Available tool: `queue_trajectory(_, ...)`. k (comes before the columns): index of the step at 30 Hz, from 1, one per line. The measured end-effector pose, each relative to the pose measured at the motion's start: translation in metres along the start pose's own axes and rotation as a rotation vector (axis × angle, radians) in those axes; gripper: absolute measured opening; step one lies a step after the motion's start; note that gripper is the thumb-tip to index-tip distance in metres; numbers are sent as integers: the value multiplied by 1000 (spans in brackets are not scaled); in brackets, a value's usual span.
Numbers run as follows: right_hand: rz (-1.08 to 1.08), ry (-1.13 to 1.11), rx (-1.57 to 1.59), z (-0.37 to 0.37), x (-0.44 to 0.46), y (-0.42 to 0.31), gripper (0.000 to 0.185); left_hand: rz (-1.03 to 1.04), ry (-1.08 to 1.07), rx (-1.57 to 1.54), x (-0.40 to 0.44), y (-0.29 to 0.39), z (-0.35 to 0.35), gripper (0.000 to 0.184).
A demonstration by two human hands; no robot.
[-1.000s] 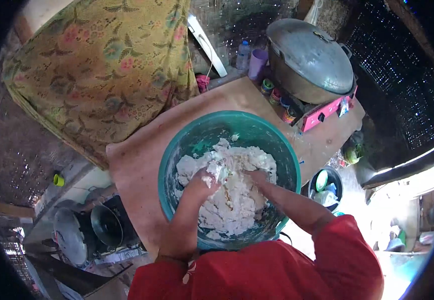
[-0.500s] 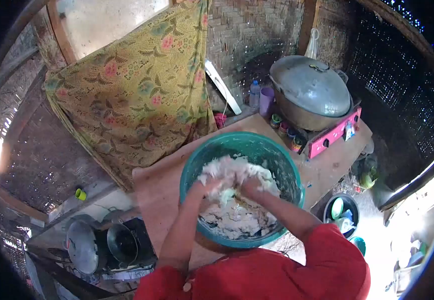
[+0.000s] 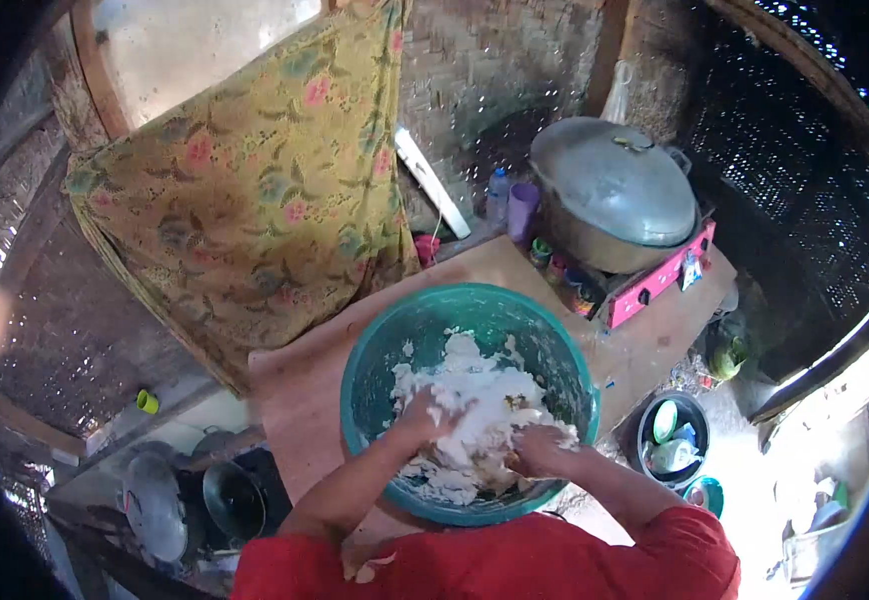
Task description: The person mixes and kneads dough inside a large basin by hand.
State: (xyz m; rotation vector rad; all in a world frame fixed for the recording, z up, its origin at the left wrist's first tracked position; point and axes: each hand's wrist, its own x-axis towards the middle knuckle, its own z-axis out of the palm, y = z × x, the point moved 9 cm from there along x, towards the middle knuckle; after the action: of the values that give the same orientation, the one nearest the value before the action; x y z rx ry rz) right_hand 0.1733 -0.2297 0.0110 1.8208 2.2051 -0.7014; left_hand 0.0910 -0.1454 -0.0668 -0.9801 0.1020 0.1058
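Observation:
A large green basin (image 3: 367, 352) stands on the table, its inner wall smeared white. Inside lies a loose, lumpy white dough (image 3: 483, 395), floury on top, with a yellowish-brown patch near its right side. My left hand (image 3: 429, 420) reaches in from the left, its coated fingers curled into the dough and partly hidden by it. Deep at the right side of the same mass, my right hand (image 3: 545, 450) grips into the dough, its fingertips buried.
The brown tabletop (image 3: 305, 390) surrounds the basin. Behind it at the right, a big lidded pot (image 3: 615, 190) sits on a pink stove (image 3: 660, 278), near a purple cup (image 3: 522, 212) and a water bottle (image 3: 497, 195). A black tub (image 3: 645, 440) stands at lower right.
Both hands have come nearer my body and moved apart, the right one further right. The dough is now heaped toward the middle. The whole view has shifted slightly.

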Motion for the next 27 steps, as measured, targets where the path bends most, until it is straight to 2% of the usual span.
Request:
queue_trajectory(1,-17,-21,11,-2,-5,0,42,-23,-33,-140,-13,-17,-8,56)
queue_trajectory(3,-5,117,-7,-18,-2,4,37,-333,-239,-1596,-40,-37,5,67)
queue_trajectory(4,-18,90,11,-18,14,4,37,-505,-376,-2319,-50,-24,5,73)
queue_trajectory(5,53,-131,0,3,33,13,40,-708,-538,-3032,-57,-4,-5,79)
queue_trajectory(6,118,-355,-27,23,48,21,44,-704,-574,-3050,-51,14,-10,79)
queue_trajectory(8,18,-114,-166,55,104,41,43,-511,-439,-2466,-25,37,-11,92)
queue_trajectory(10,-70,162,-236,93,164,73,43,-678,-535,-2280,-15,33,26,98)
queue_trajectory(11,-101,260,-242,109,194,92,43,-573,-692,-2168,2,52,33,98)
queue_trajectory(12,-116,310,-231,124,224,110,43,-434,-880,-2217,12,85,37,92)
queue_trajectory(13,-59,109,-156,134,260,130,39,-279,-1056,-2251,19,118,36,86)
queue_trajectory(14,-5,-94,-78,148,277,141,35,-263,-1053,-2263,22,132,36,86)
queue_trajectory(15,1,-97,-74,138,283,138,35,-759,-971,-2773,20,140,47,74)
queue_trajectory(17,81,-57,-55,87,281,121,35,-1373,-738,-3196,18,150,71,63)
queue_trajectory(19,159,6,-58,27,262,100,35,-848,-1055,-2595,19,157,87,55)
queue_trajectory(20,195,34,-58,13,249,95,35,-822,-1070,-2459,21,168,87,54)
queue_trajectory(21,228,171,-17,12,245,99,33,-882,-1045,-2417,20,180,83,54)
queue_trajectory(22,225,185,-31,34,242,98,33,-936,-1020,-2375,17,190,75,54)
queue_trajectory(23,208,367,61,38,237,100,37,-953,-974,-2342,15,198,69,54)
queue_trajectory(24,177,560,151,21,232,104,41,-893,-927,-2330,16,200,65,54)
queue_trajectory(25,-14,661,51,-8,197,77,48,-773,-887,-2334,15,198,53,54)
queue_trajectory(27,-123,269,-3,7,174,48,63,-260,-729,-2679,1,123,39,56)
